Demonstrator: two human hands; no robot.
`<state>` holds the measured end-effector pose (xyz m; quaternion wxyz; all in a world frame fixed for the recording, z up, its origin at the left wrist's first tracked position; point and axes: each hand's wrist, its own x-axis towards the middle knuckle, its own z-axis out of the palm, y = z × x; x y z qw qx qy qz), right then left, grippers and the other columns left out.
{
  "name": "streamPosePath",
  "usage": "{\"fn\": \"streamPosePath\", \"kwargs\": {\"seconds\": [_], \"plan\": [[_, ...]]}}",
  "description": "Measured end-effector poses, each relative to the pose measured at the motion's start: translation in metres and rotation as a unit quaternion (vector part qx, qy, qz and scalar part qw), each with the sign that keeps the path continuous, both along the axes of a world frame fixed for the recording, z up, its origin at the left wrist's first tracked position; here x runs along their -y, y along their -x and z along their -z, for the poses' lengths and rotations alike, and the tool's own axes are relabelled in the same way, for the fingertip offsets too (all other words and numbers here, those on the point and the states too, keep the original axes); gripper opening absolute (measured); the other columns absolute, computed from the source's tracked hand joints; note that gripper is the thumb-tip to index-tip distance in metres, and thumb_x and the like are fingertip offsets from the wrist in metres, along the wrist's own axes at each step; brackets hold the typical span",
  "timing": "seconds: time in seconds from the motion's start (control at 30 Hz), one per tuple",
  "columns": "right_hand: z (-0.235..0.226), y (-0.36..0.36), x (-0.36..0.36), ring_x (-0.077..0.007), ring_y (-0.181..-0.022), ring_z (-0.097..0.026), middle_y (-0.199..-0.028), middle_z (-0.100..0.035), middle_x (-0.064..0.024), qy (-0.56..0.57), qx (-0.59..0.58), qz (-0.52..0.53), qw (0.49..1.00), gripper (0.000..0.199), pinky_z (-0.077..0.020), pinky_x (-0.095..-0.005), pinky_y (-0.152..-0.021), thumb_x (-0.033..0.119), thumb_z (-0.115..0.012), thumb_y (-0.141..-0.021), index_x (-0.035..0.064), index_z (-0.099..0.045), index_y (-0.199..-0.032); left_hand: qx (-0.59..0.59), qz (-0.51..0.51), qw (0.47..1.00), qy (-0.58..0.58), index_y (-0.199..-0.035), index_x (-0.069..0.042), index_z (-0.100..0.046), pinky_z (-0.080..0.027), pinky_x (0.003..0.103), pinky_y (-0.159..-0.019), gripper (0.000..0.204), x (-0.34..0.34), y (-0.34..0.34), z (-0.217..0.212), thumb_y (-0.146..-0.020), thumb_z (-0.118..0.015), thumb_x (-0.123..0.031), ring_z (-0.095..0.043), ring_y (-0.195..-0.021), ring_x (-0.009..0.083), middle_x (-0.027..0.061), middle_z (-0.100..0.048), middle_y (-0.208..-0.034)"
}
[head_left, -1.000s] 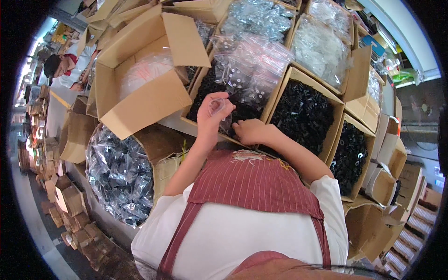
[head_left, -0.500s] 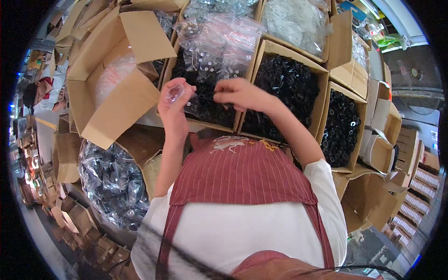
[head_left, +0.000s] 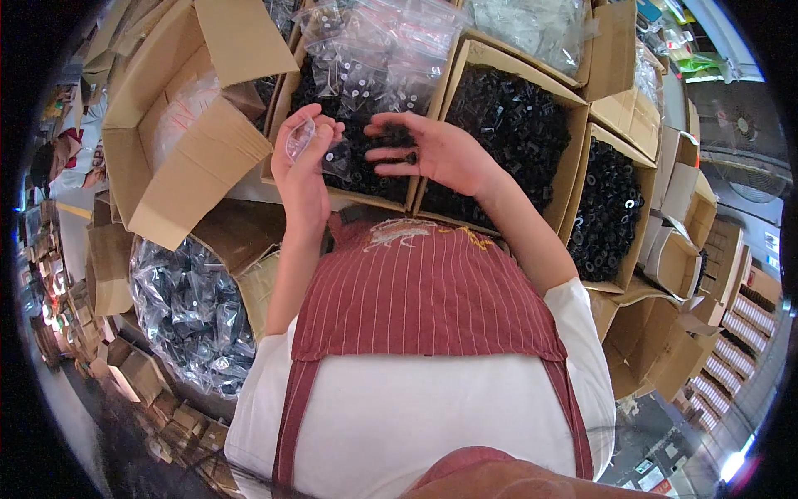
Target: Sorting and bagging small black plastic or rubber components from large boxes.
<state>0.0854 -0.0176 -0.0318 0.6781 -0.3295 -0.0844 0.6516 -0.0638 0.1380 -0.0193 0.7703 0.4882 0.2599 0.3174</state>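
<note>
A person's left hand [head_left: 303, 158] pinches a small clear plastic bag [head_left: 299, 140], its long axis roughly upright, above a cardboard box [head_left: 349, 195] of bagged black parts, while the right hand [head_left: 432, 154] hovers just beside it, fingers spread wide, holding a small black part [head_left: 410, 157].

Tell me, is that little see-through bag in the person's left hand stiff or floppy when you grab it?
Probably floppy: the small clear bag bends and crinkles where the left hand pinches it. It likely weighs little, since it looks nearly empty. Its shiny plastic may be a bit slippery, so pinching an edge seems sensible.
</note>
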Motion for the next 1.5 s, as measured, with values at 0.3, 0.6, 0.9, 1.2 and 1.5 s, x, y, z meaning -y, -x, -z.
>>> {"fn": "streamPosePath", "kwargs": {"seconds": [0.3, 0.6, 0.9, 1.2, 1.5], "plan": [[-0.004, -0.021, 0.034, -0.0350, -0.126, -0.057, -0.141, -0.055, -0.0182, 0.114, 0.777, 0.102, 0.611, 0.038, -0.0479, -0.0408, -0.102, 0.016, -0.063, -0.093, 0.0054, -0.060, -0.129, 0.178, 0.099, 0.947, 0.250, -0.127, 0.006, -0.054, -0.048, 0.042, -0.097, 0.038, -0.016, 0.007, -0.011, -0.091, -0.060, -0.006, -0.061, -0.104, 0.0281, 0.0141, -0.062, -0.110], [0.042, -0.008, 0.110, -0.0514, -0.114, -0.055, -0.138, -0.042, -0.0349, 0.263, 0.814, -0.092, 0.511, 0.059, -0.0526, -0.0493, -0.091, 0.044, -0.061, -0.096, -0.0012, -0.049, -0.133, 0.332, 0.231, 0.748, 0.526, -0.129, 0.000, -0.047, -0.041, 0.037, -0.094, 0.044, -0.010, -0.022, -0.022, -0.090, -0.064, -0.012, -0.051, -0.099, 0.0204, 0.0073, -0.055, -0.102], [0.025, -0.006, 0.131, -0.0427, -0.094, -0.063, -0.116, -0.053, -0.0208, 0.264, 0.709, -0.146, 0.638, 0.047, -0.0524, -0.0483, -0.080, 0.039, -0.061, -0.097, 0.0077, -0.053, -0.131, 0.282, 0.287, 0.793, 0.457, -0.125, -0.001, -0.047, -0.039, 0.033, -0.086, 0.043, 0.007, -0.040, -0.033, -0.089, -0.063, -0.016, -0.044, -0.087, 0.0166, 0.0041, -0.048, -0.094], [0.026, 0.006, 0.136, -0.0383, -0.096, -0.063, -0.111, -0.057, -0.0173, 0.231, 0.719, -0.096, 0.648, 0.043, -0.0517, -0.0459, -0.079, 0.036, -0.065, -0.094, 0.0067, -0.061, -0.125, 0.274, 0.342, 0.797, 0.417, -0.124, -0.003, -0.048, -0.039, 0.031, -0.088, 0.040, 0.014, -0.054, -0.059, -0.089, -0.066, -0.011, -0.050, -0.091, 0.0146, 0.0016, -0.050, -0.092], [0.018, 0.004, 0.144, -0.0173, -0.063, -0.062, -0.082, -0.061, -0.0042, 0.307, 0.421, 0.037, 0.853, 0.031, -0.0493, -0.0291, -0.053, 0.023, -0.068, -0.094, 0.0032, -0.065, -0.118, 0.256, 0.365, 0.824, 0.349, -0.125, 0.001, -0.044, -0.039, 0.032, -0.089, 0.043, 0.020, -0.060, -0.078, -0.088, -0.064, -0.010, -0.049, -0.093, 0.0163, 0.0027, -0.050, -0.092]]}}
